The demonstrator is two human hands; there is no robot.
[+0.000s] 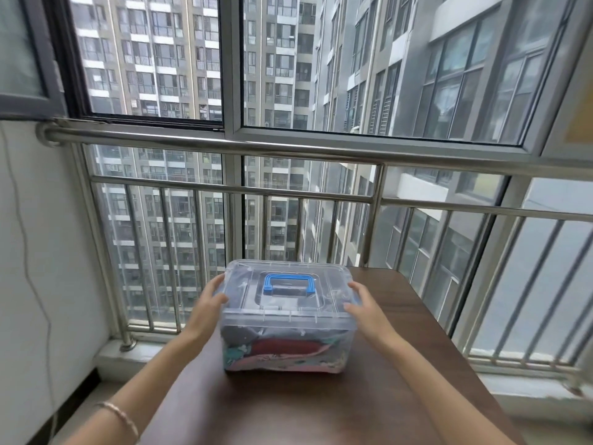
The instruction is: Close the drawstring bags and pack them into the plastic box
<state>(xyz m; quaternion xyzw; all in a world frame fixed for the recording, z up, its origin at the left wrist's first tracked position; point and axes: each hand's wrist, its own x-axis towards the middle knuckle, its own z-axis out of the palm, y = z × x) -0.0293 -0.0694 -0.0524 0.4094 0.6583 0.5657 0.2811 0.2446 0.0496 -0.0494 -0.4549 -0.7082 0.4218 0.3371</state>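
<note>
A clear plastic box [288,322] with its lid on and a blue handle [289,283] on top stands on the dark brown table [288,409]. Through its front wall I see packed drawstring bags [285,351] in grey, dark red and patterned pink fabric. My left hand [210,300] holds the box's left end at the lid edge, thumb on the front corner. My right hand [362,301] holds the right end the same way, fingers over the lid rim.
The table stands against a steel balcony railing [288,149] with glass windows behind it. A white wall with a hanging cable [32,284] is on the left. Bare tabletop lies in front of the box and to its right.
</note>
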